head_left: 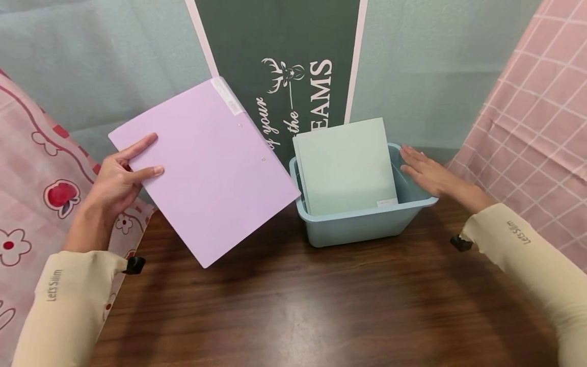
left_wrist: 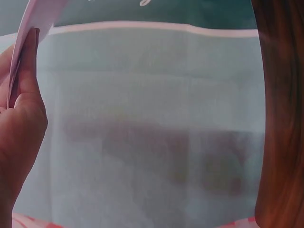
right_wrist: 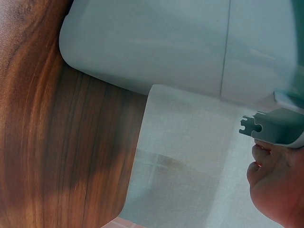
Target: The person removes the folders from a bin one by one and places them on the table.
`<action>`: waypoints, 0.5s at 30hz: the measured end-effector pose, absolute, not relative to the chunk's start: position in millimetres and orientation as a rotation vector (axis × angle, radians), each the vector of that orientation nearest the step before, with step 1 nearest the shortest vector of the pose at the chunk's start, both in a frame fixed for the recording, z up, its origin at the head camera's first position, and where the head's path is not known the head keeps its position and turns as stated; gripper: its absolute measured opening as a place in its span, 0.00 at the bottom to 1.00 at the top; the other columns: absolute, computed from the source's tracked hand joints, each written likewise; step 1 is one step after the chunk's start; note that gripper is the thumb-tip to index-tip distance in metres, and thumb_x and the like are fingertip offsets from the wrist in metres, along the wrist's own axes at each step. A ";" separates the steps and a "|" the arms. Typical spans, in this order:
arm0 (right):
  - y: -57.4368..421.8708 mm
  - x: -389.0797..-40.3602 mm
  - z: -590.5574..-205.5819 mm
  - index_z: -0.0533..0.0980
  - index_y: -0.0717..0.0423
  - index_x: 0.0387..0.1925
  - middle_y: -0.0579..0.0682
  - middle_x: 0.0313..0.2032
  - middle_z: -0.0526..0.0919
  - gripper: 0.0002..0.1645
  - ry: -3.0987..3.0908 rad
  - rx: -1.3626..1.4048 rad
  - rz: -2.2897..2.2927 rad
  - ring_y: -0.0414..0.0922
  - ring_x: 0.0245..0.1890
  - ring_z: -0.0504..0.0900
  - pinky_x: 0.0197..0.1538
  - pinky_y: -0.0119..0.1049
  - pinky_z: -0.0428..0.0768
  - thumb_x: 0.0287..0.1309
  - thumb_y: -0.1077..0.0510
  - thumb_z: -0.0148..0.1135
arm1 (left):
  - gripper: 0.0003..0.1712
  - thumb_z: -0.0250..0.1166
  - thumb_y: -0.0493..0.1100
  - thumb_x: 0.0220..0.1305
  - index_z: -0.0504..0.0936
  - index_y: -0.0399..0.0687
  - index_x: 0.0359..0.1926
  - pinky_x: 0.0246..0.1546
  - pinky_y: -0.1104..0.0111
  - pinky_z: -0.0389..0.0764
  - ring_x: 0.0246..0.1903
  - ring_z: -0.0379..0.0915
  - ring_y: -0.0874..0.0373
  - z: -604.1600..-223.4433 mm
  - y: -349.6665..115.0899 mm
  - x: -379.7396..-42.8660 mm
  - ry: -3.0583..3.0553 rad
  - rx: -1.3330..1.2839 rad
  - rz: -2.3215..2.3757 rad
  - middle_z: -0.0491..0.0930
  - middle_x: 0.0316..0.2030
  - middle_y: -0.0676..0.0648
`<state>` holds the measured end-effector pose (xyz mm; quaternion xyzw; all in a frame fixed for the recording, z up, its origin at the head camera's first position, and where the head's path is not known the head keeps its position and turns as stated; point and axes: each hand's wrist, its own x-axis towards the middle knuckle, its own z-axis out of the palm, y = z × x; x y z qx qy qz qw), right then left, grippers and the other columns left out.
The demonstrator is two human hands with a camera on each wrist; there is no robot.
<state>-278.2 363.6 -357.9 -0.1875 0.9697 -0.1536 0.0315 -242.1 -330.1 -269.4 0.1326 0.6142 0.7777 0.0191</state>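
Note:
Pinched by its left edge, a lilac file folder (head_left: pixel 211 183) is held up and tilted in my left hand (head_left: pixel 119 178). Two small studs and a white label strip show along the folder's right side. In the left wrist view the folder (left_wrist: pixel 42 14) appears nearly edge-on between thumb and fingers. My right hand (head_left: pixel 426 171) lies with straight fingers at the right rim of a light blue plastic bin (head_left: pixel 357 229). Pale green folders (head_left: pixel 344 168) stand inside that bin, leaning, their tops above the rim. The right wrist view shows the bin's outer wall (right_wrist: pixel 142 42) near the hand (right_wrist: pixel 278 185).
A dark brown wooden table (head_left: pixel 293 306) carries the bin near its back edge. Behind hangs a grey-green cloth (head_left: pixel 426 66) with a dark printed panel. Pink patterned cloths hang at the left (head_left: pixel 27 193) and right (head_left: pixel 541 102).

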 end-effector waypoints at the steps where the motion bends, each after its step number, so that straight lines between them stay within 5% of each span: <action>1: 363.7 -278.0 -358.1 0.41 0.71 0.82 0.69 0.83 0.38 0.43 2.990 -0.579 -0.473 0.66 0.83 0.37 0.83 0.61 0.39 0.86 0.43 0.33 | 0.44 0.58 0.14 0.65 0.71 0.48 0.77 0.51 0.70 0.86 0.68 0.67 0.61 -270.5 -333.5 -242.4 1.905 0.410 2.407 0.48 0.82 0.45; 6: 364.4 -279.3 -358.8 0.39 0.70 0.82 0.68 0.83 0.36 0.43 2.981 -0.576 -0.477 0.66 0.83 0.37 0.83 0.60 0.37 0.87 0.43 0.32 | 0.44 0.57 0.14 0.66 0.72 0.49 0.77 0.48 0.69 0.87 0.62 0.75 0.64 -278.3 -350.3 -244.9 1.888 0.400 2.387 0.52 0.80 0.45; 15: 362.7 -279.6 -357.1 0.39 0.70 0.82 0.68 0.83 0.36 0.42 2.974 -0.565 -0.460 0.65 0.83 0.36 0.83 0.60 0.38 0.87 0.44 0.32 | 0.42 0.58 0.14 0.65 0.74 0.47 0.76 0.42 0.71 0.88 0.56 0.80 0.64 -296.8 -376.9 -250.4 1.996 0.406 2.272 0.75 0.68 0.50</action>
